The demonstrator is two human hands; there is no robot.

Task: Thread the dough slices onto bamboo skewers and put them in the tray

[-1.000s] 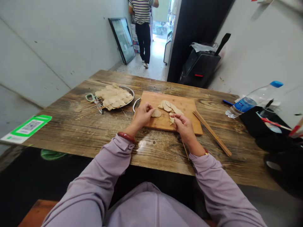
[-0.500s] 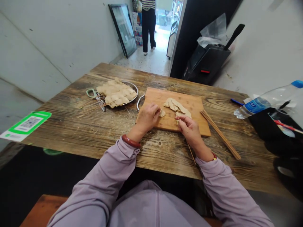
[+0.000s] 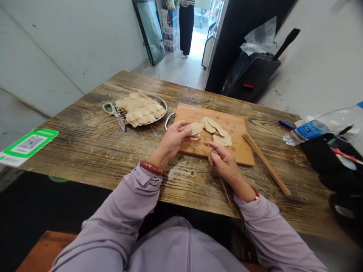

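My left hand (image 3: 173, 140) is closed on a thin beige oval slice (image 3: 196, 129), held over the left part of the wooden cutting board (image 3: 195, 111). Another slice shows partly beneath those fingers. A thin bamboo skewer (image 3: 225, 190) is pinched in my right hand (image 3: 225, 160), at the board's near edge. Its upper end shows near the fingertips and its lower end slants down over the table. Just beyond both hands, several loose slices (image 3: 217, 130) overlap on the board.
Left of the board, a metal plate (image 3: 163, 104) bears a heap of skewered slices (image 3: 140, 107); scissors (image 3: 109, 108) lie beside it. A bundle of skewers (image 3: 266, 164) lies at the right, near a water bottle (image 3: 309, 128). A person (image 3: 186, 28) stands in the doorway.
My left hand has lifted a slice off the board. The right hand with the skewer has drawn back slightly from the loose slices. The person in the background has moved farther away.
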